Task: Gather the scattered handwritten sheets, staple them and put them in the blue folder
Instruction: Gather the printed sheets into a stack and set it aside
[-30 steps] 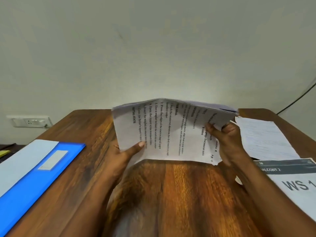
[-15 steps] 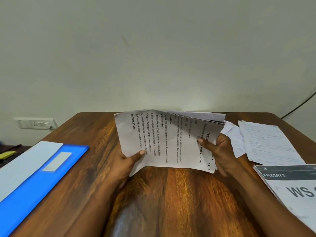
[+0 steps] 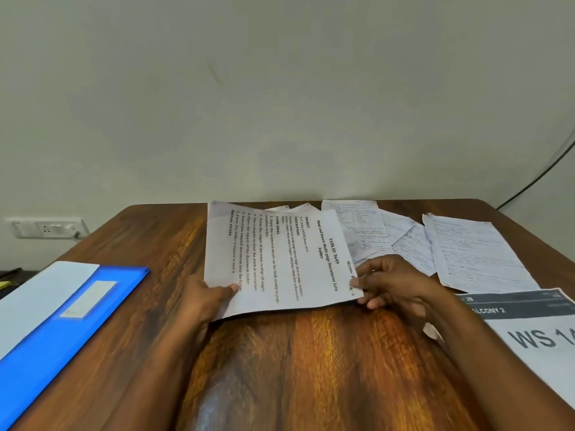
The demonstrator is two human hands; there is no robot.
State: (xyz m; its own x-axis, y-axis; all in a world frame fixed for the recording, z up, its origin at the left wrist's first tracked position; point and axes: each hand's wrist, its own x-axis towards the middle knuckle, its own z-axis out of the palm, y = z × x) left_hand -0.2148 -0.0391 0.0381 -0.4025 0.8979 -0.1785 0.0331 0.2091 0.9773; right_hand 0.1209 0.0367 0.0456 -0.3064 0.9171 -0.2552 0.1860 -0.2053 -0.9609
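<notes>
A printed task sheet (image 3: 277,259) lies nearly flat over the middle of the wooden table (image 3: 295,368). My left hand (image 3: 202,298) pinches its near left corner, thumb on top. My right hand (image 3: 395,284) holds its right edge with the thumb on top and curled fingers below. Several handwritten sheets (image 3: 466,253) lie spread on the table to the right and behind the printed sheet. The blue folder (image 3: 62,331) lies shut at the left edge, with a white label on its cover. No stapler is in view.
A white sign with a dark header and "WS 1" (image 3: 535,334) lies at the right front. A white sheet (image 3: 34,293) rests along the folder's left side. A wall socket (image 3: 46,228) sits at the left, a black cable (image 3: 535,178) at the right.
The printed sheet, held up and bowed before, has come down nearly flat on the table. The handwritten sheets behind it now show. Both hands have lowered with it.
</notes>
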